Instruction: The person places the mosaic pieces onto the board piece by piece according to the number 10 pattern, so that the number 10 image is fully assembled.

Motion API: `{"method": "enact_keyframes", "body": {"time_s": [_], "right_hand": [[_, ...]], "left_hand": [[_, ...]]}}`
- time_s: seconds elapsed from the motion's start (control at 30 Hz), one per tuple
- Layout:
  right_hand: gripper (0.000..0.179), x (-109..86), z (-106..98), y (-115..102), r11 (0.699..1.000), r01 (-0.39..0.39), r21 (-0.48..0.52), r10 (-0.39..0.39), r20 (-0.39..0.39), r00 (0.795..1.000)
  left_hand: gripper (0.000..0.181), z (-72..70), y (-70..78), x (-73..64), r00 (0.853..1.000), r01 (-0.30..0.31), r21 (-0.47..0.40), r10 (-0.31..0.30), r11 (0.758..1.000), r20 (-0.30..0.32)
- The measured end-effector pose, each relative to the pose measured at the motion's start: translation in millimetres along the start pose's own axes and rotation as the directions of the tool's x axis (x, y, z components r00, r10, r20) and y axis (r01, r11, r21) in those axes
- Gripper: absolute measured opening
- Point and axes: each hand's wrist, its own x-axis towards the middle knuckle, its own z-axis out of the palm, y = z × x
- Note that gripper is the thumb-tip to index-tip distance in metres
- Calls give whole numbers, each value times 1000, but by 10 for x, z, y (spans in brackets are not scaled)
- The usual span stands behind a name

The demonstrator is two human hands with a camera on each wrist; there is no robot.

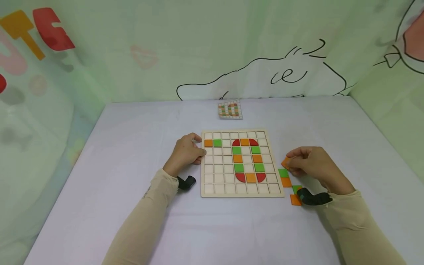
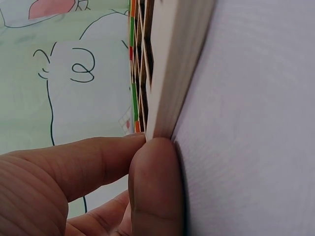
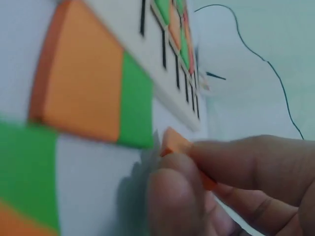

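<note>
A wooden grid board (image 1: 218, 188) lies on the table, with red, orange and green tiles forming a ring in its cells. Near its upper left, an orange tile (image 1: 208, 143) and a green tile (image 1: 217, 142) sit side by side in their cells. My left hand (image 1: 185, 150) holds the board's left edge by thumb and fingertips; the left wrist view shows the thumb (image 2: 156, 182) against that edge. To the right of the board, my right hand (image 1: 309, 162) pinches an orange square tile (image 3: 176, 141), tilted and partly covered by the fingers.
Loose on the table by the board's right side are a green tile (image 1: 283, 173), an orange tile (image 1: 286, 182) and other green and orange tiles, partly hidden by the right wrist's black camera (image 1: 314, 197). Behind the board stands a small pattern card (image 1: 230, 109).
</note>
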Motion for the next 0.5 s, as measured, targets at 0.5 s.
{"method": "enact_keyframes", "body": {"time_s": [0.5], "right_hand": [[45, 131, 310, -332, 936, 19, 352, -32, 30, 999]], "left_hand": [[45, -4, -7, -3, 1000, -6, 15, 6, 1000, 1]]}}
